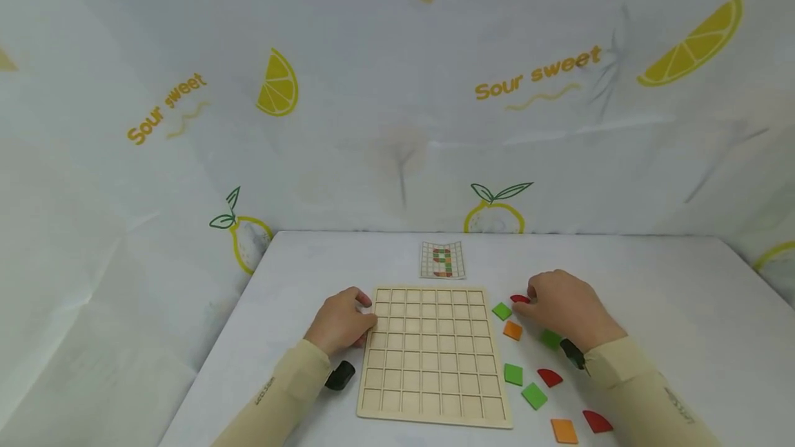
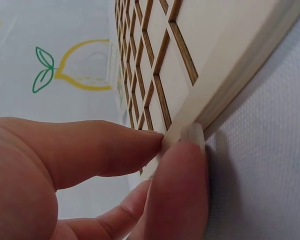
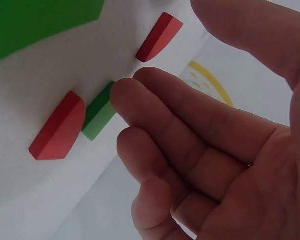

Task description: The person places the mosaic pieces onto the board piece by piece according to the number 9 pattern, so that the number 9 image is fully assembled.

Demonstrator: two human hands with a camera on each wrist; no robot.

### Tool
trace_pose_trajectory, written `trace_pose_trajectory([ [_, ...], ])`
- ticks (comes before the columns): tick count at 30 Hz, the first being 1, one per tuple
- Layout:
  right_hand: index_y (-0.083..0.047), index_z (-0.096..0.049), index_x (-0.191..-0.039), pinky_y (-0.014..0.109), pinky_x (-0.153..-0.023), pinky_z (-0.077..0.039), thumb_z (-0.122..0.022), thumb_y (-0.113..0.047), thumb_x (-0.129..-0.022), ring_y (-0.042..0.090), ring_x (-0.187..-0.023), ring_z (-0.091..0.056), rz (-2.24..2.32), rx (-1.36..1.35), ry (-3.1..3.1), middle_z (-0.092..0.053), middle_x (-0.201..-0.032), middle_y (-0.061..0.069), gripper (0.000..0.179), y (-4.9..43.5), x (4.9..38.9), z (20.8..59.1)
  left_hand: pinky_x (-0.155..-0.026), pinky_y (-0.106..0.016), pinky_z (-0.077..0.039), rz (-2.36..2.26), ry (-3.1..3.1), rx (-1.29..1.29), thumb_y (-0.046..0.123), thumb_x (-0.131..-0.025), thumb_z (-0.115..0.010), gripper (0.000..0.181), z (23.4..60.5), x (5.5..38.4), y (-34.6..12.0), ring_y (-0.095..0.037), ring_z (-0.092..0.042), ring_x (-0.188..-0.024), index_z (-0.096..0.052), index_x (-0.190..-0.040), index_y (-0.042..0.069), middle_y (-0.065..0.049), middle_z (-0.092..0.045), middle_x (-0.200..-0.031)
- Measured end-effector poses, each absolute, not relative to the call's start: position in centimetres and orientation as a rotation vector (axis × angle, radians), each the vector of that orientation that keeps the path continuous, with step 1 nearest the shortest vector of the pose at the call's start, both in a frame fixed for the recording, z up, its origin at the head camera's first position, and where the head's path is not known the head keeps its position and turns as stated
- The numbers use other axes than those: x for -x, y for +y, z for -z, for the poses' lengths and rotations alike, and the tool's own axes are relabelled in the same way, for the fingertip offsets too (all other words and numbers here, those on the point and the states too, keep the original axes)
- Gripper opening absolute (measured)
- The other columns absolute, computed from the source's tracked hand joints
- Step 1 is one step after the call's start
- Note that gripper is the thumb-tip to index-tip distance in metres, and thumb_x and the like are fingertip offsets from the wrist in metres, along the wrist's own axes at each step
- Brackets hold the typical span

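My left hand (image 1: 340, 319) pinches the left edge of a pale wooden grid board (image 1: 435, 357), whose squares hold no pieces. In the left wrist view, fingertips (image 2: 177, 185) meet at the board's rim (image 2: 220, 90). Past the board's right side, my right hand (image 1: 568, 305) hovers low over a red quarter-circle tile (image 1: 519, 299). Its thumb and fingers stand apart with nothing between them in the right wrist view, where a red tile (image 3: 160, 37) lies just beyond the fingertips. Nearby are a green square tile (image 1: 502, 311) and an orange square tile (image 1: 512, 330).
Behind the board lies a pattern card (image 1: 442, 260) with a coloured figure on a grid. More tiles are scattered right of the board, including a green square (image 1: 535, 396), a red quarter-circle (image 1: 597, 421) and an orange square (image 1: 564, 431). A lemon-print cloth (image 1: 373, 157) hangs behind the table.
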State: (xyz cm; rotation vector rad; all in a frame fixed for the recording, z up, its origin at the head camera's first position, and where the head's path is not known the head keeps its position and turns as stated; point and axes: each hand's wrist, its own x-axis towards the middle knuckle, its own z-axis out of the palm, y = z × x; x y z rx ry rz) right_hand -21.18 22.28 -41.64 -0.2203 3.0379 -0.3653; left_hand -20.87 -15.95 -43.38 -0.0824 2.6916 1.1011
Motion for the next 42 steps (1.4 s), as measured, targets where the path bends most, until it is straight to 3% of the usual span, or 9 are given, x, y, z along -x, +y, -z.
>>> trace_pose_trajectory([
  [18, -0.004, -0.073, -0.09, 0.032, -0.061, -0.046, -0.083, -0.029, -0.092, 0.019, -0.069, -0.055, 0.288, 0.155, 3.026, -0.066, -0.078, 0.003, 0.027, 21.98, 21.28, 41.82, -0.06, -0.027, -0.049, -1.09, 2.705, 0.075, 0.014, -0.095, -0.074, 0.03, 42.92, 20.58, -15.6, -0.015, -0.066, -0.056, -0.066, -0.122, 0.005, -0.004, -0.069, -0.071],
  [28, -0.005, -0.074, -0.089, 0.032, -0.06, -0.047, -0.082, -0.02, -0.092, 0.019, -0.07, -0.054, 0.323, 0.247, 3.064, -0.067, -0.077, 0.002, 0.017, 21.74, 21.43, 42.02, -0.059, -0.027, -0.049, -1.102, 2.709, 0.069, 0.013, -0.093, -0.073, 0.029, 43.02, 20.48, -15.75, -0.015, -0.066, -0.054, -0.066, -0.12, 0.005, -0.004, -0.068, -0.069],
  [42, -0.006, -0.075, -0.09, 0.035, -0.064, -0.051, -0.082, -0.021, -0.092, 0.02, -0.076, -0.056, 0.332, 0.283, 3.064, -0.069, -0.081, 0.003, 0.017, 21.98, 21.67, 42.16, -0.059, -0.027, -0.05, -1.053, 2.725, 0.051, 0.013, -0.094, -0.07, 0.028, 43.07, 20.53, -15.63, -0.015, -0.066, -0.051, -0.066, -0.121, 0.005, -0.002, -0.066, -0.062],
])
